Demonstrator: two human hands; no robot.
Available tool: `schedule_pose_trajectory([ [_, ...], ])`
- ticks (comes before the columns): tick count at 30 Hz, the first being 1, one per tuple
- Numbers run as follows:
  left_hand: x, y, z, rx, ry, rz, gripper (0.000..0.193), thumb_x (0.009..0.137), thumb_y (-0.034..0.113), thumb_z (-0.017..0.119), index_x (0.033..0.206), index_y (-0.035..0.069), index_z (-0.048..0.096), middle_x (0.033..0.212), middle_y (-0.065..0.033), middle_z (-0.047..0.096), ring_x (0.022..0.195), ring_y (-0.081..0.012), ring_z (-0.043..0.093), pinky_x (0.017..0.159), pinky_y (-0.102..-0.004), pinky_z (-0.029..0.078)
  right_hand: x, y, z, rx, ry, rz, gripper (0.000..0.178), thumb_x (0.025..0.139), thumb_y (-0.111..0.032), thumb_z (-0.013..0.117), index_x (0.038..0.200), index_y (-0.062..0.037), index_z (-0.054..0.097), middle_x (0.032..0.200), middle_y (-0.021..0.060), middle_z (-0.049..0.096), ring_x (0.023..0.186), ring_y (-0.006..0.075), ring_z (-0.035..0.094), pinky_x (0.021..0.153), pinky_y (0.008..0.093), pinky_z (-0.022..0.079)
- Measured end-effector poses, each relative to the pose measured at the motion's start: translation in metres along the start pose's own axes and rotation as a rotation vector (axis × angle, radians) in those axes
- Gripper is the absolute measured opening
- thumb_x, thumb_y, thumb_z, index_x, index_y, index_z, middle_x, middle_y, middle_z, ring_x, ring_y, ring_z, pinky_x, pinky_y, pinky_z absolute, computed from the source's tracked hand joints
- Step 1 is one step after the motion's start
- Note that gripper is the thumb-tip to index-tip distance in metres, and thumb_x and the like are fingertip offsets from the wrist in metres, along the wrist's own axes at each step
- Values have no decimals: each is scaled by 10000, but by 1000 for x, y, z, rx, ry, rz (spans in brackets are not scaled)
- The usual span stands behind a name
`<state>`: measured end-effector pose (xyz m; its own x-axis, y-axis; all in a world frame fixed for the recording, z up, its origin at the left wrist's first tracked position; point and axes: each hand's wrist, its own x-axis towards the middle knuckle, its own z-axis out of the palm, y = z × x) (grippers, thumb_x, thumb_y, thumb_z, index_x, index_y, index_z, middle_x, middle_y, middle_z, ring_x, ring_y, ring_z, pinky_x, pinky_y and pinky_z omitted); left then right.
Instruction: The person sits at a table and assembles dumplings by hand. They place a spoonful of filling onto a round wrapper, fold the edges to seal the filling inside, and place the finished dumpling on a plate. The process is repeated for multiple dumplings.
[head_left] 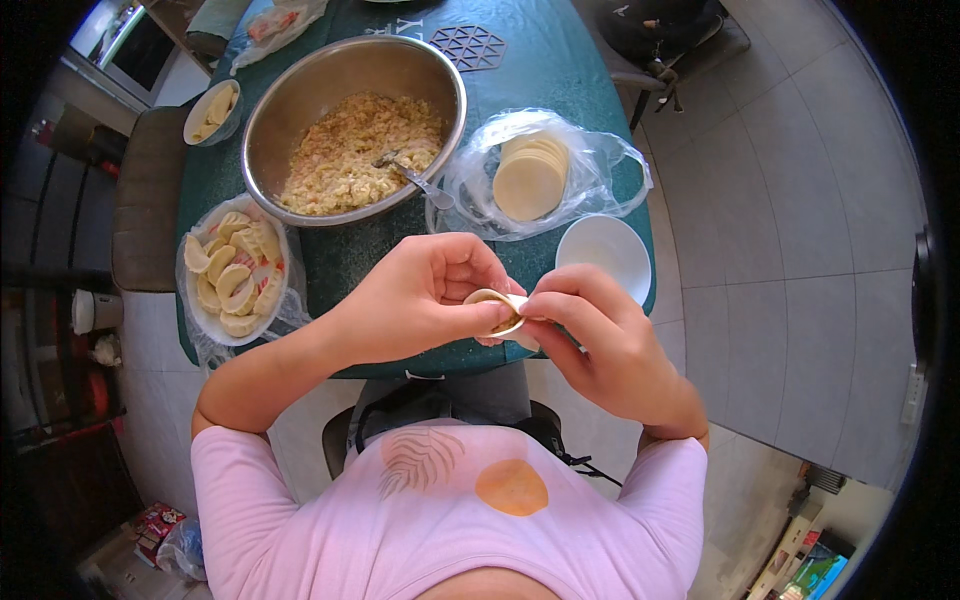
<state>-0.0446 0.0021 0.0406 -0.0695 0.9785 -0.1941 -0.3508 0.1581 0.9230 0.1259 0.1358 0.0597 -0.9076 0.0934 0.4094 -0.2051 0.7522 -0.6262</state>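
Observation:
Both my hands meet in front of me at the table's near edge, around one dumpling (508, 318) with filling showing inside its folded wrapper. My left hand (440, 295) cups it, thumb along the near side. The fingertips of my right hand (590, 325) pinch the wrapper's right edge. Beyond my left hand stands a large steel bowl (258, 150) of minced filling (360, 150), a spoon (425, 185) resting in it. A stack of round wrappers (530, 180) lies in an opened plastic bag (610, 170). Right behind my right hand is a white bowl (605, 250), its contents not visible.
At the left, a bag-lined plate (222, 338) holds several folded dumplings (235, 280). A small bowl (212, 132) with pale pieces sits behind it. A dark lattice trivet (468, 47) and another plastic bag (280, 30) lie at the back. Chairs (150, 200) flank the green-covered table (400, 362).

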Motion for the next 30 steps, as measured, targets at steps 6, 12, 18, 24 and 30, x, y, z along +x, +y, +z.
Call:
schedule_pose_trajectory([
  [6,-2,7,5,89,36,-18,104,843,-2,639,938,-25,603,1023,-140,652,895,-130,638,799,-247,530,-2,4,3,-104,31,-104,287,741,36,691,997,39,562,911,160,568,760,293,583,621,348,481],
  [12,-2,9,5,208,22,40,102,849,-14,626,950,-26,626,1034,-128,650,904,-121,630,811,-249,524,0,1,6,-85,98,-70,256,761,80,660,994,22,571,888,151,575,732,275,586,614,324,483],
  [18,1,5,5,35,12,85,137,874,44,610,959,-59,582,937,-98,647,836,-113,623,762,-242,519,0,2,5,-111,87,-37,245,777,85,652,998,6,584,883,142,576,720,265,588,613,312,487],
  [24,-1,7,0,-7,5,-17,110,855,6,621,953,-18,577,1052,-141,641,926,-128,623,821,-264,524,5,-6,0,31,9,63,239,776,63,667,989,-10,587,886,129,560,717,259,586,593,309,486],
  [30,0,7,-1,16,2,-13,102,845,2,633,934,-23,588,1033,-145,648,922,-134,628,824,-267,525,7,-1,-2,-115,10,-111,248,760,25,686,984,18,579,876,136,564,717,270,585,587,325,479],
])
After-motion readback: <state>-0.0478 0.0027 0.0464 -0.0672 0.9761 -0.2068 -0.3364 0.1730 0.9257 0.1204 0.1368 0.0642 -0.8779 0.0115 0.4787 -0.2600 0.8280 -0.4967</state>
